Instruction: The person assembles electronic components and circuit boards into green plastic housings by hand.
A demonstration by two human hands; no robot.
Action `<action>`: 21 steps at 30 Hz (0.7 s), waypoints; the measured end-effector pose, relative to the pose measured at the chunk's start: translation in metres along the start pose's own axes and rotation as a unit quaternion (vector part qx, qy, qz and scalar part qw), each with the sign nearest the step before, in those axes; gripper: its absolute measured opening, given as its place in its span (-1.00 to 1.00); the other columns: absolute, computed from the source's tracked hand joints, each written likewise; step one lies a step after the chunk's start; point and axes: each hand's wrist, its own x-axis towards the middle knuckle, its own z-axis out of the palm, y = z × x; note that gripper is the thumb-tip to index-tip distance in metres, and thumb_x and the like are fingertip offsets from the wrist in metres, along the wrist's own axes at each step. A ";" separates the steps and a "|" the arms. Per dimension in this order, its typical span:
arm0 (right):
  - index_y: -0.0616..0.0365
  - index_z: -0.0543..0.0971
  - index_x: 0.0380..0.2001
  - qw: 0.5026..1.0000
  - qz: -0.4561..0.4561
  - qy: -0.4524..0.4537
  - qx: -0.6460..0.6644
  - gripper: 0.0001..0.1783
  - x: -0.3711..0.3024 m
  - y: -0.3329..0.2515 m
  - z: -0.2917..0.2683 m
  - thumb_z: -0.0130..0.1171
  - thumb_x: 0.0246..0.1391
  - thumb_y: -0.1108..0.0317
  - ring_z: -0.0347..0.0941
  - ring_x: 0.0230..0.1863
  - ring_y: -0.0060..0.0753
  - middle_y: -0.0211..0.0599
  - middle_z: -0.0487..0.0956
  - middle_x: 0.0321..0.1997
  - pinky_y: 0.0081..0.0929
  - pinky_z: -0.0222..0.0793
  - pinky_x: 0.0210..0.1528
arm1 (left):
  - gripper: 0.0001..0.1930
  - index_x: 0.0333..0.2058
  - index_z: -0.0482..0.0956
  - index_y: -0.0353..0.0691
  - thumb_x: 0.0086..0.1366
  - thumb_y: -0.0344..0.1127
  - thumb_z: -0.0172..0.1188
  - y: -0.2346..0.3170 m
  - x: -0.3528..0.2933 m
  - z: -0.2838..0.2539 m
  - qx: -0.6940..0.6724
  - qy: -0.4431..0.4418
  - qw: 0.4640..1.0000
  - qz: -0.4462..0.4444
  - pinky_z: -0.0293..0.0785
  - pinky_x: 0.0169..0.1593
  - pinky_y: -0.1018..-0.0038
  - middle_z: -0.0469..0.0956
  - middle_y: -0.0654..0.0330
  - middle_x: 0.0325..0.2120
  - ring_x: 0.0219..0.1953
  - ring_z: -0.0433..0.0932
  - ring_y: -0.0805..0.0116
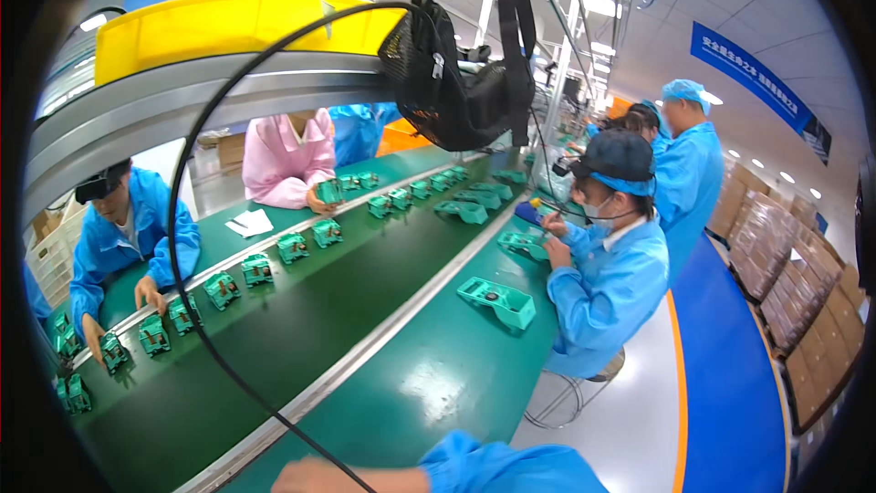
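Note:
At the lower edge my right arm reaches leftward in a blue sleeve (511, 467). My right hand (319, 477) is partly cut off by the frame, low over the green worktable (429, 402); its fingers are not visible, so I cannot tell whether it holds anything. A black cable (219, 347) loops down across the view and passes in front of this hand. My left hand is out of view. Farther up the same worktable lies a green plastic housing (518, 309) with a dark round part in it, well apart from my hand.
A dark green conveyor (301, 329) carries rows of small green assemblies (222, 290). Across it, a person in blue (137, 237) handles one; another wears pink (287, 164). At right a co-worker (607, 283) works on a housing. A black bag (465, 82) and yellow bin (228, 27) are overhead.

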 end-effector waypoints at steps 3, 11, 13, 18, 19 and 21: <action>-0.18 0.47 -0.38 0.998 0.001 -0.030 0.047 -0.80 0.001 -0.024 0.076 0.04 -0.12 0.10 0.24 -0.22 -0.26 -0.45 0.36 -0.19 -0.30 0.19 -0.34 | -0.79 -0.19 0.37 -0.27 0.16 -0.44 -0.04 0.008 -0.001 0.023 -0.069 0.242 0.967 0.038 0.44 -0.32 0.55 0.42 0.17 -0.26 -0.32 0.44 0.34; -0.07 0.47 -0.36 0.996 0.043 0.002 0.075 -0.75 -0.005 -0.013 0.099 0.11 -0.18 0.16 0.27 -0.22 -0.30 -0.46 0.39 -0.24 -0.37 0.19 -0.32 | -0.68 -0.02 0.21 -0.17 0.25 -0.30 -0.16 0.008 -0.005 -0.073 -0.156 0.095 0.983 0.006 0.26 0.02 0.58 0.25 0.13 -0.05 0.02 0.24 0.37; -0.05 0.46 -0.36 0.992 0.092 -0.012 0.086 -0.75 -0.011 -0.005 0.102 0.11 -0.19 0.18 0.29 -0.23 -0.29 -0.42 0.40 -0.24 -0.35 0.20 -0.31 | -0.67 -0.02 0.20 -0.22 0.23 -0.32 -0.14 0.008 0.003 -0.053 -0.151 0.077 0.986 0.006 0.26 0.02 0.55 0.27 0.11 -0.07 -0.01 0.26 0.35; -0.01 0.47 -0.41 0.992 0.090 0.008 0.094 -0.78 0.000 -0.013 0.105 0.11 -0.20 0.21 0.32 -0.31 -0.27 -0.39 0.41 -0.28 -0.35 0.22 -0.33 | -0.63 -0.03 0.18 -0.34 0.19 -0.38 -0.09 0.033 -0.014 0.012 -0.118 0.041 0.990 0.062 0.25 0.01 0.46 0.33 0.06 -0.14 -0.07 0.32 0.29; 0.00 0.47 -0.44 0.992 0.088 0.014 0.092 -0.81 0.001 -0.013 0.101 0.11 -0.20 0.22 0.33 -0.35 -0.27 -0.40 0.42 -0.31 -0.36 0.23 -0.35 | -0.63 -0.03 0.18 -0.34 0.19 -0.38 -0.09 0.031 -0.013 0.011 -0.118 0.040 0.990 0.060 0.25 0.01 0.46 0.33 0.06 -0.14 -0.07 0.32 0.29; 0.00 0.48 -0.49 0.991 0.082 0.022 0.105 -0.85 0.004 -0.011 0.093 0.11 -0.19 0.23 0.33 -0.37 -0.28 -0.42 0.43 -0.34 -0.37 0.23 -0.38 | -0.55 0.03 0.07 -0.46 0.20 -0.38 -0.13 0.030 -0.012 0.007 -0.104 0.012 0.992 0.065 0.25 0.03 0.47 0.21 0.01 -0.03 0.04 0.21 0.22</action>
